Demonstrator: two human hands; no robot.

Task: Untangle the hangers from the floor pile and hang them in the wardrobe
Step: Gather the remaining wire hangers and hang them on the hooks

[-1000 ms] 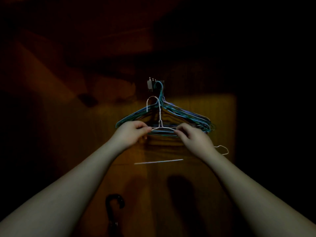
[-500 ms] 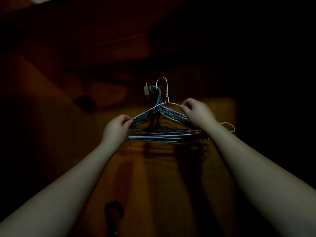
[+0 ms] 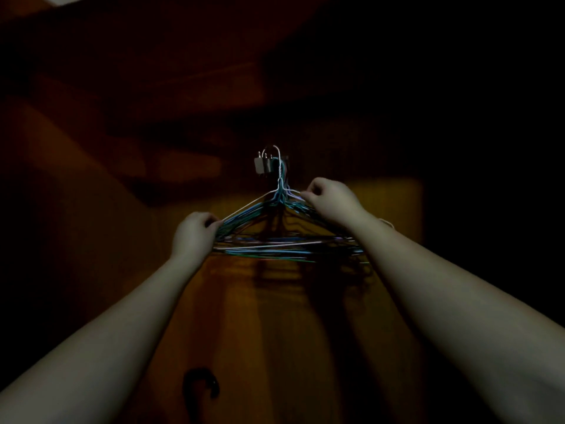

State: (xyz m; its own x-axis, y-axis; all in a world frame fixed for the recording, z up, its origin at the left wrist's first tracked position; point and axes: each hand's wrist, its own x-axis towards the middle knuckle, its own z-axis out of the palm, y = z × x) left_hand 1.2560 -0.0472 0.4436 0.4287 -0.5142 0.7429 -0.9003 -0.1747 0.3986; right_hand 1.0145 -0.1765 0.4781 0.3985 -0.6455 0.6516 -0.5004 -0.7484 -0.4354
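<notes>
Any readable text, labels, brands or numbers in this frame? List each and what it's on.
None readable. The frame is very dark; no print shows on the wire hangers, the small pale fitting they hang from, the wooden panel or the dark curved handle at the bottom.

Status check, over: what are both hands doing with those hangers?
Left hand and right hand each pinch a shoulder of the white hanger. Its hook is up at the wall hook, over the hanger bunch. Too dark beyond.
</notes>
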